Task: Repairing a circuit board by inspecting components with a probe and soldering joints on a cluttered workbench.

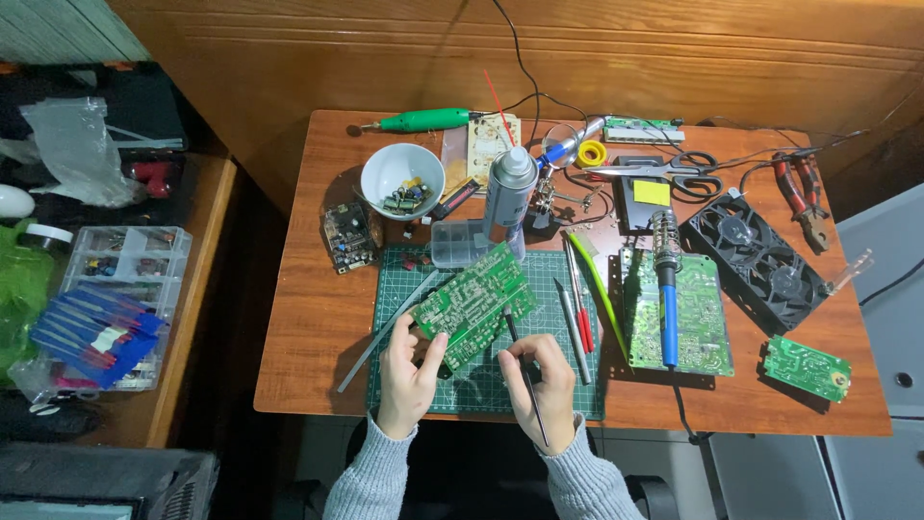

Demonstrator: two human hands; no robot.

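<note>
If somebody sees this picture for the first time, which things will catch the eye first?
First, the green board at the centre, tilted over the cutting mat: the left hand holds its lower corner, and the right hand touches it with a thin dark tool. Next, the blue soldering iron to the right and the white bowl of parts behind.

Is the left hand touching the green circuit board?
Touching. The head view shows the left hand gripping the lower edge of the green circuit board, thumb pressed onto its face.

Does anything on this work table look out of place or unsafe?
The small green circuit board lies near the table's front right corner. The black twin fan reaches close to the right edge. Nothing looks spilled or broken.
</note>
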